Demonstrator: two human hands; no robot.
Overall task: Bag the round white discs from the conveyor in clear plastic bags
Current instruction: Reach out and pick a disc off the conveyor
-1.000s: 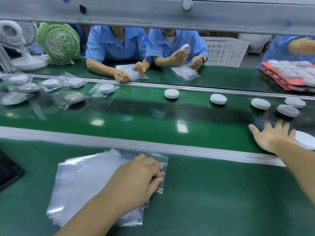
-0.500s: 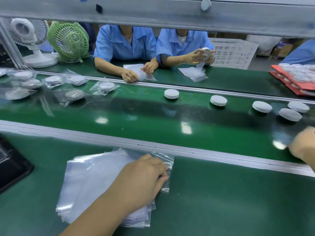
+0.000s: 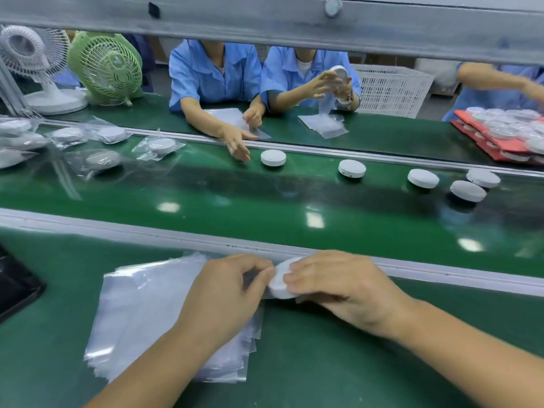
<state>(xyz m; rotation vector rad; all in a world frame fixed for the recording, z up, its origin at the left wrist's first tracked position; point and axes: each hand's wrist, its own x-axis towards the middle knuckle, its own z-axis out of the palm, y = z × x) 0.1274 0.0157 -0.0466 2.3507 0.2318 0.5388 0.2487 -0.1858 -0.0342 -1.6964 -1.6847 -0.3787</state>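
My right hand [image 3: 344,285] grips a round white disc [image 3: 279,279] at the right edge of a stack of clear plastic bags [image 3: 144,313] on the near green bench. My left hand [image 3: 226,298] rests on that stack and pinches the top bag's edge right beside the disc. Several more white discs lie on the green conveyor belt beyond, among them a disc [image 3: 273,157] in the middle, a disc [image 3: 352,168] further right, and a disc [image 3: 468,190] far right. Bagged discs [image 3: 160,147] sit on the belt at left.
Two people in blue shirts work across the belt; one person's hand [image 3: 238,144] reaches onto it. Two desk fans [image 3: 106,66] stand at back left, a white basket [image 3: 391,89] at back right, and red trays [image 3: 500,134] of discs at far right. A dark object [image 3: 14,287] lies at near left.
My right hand came back from the conveyor at the right holding a disc and brought it to the bag stack. My left hand shifted to pinch the bag's edge. A person's hand reached onto the belt.
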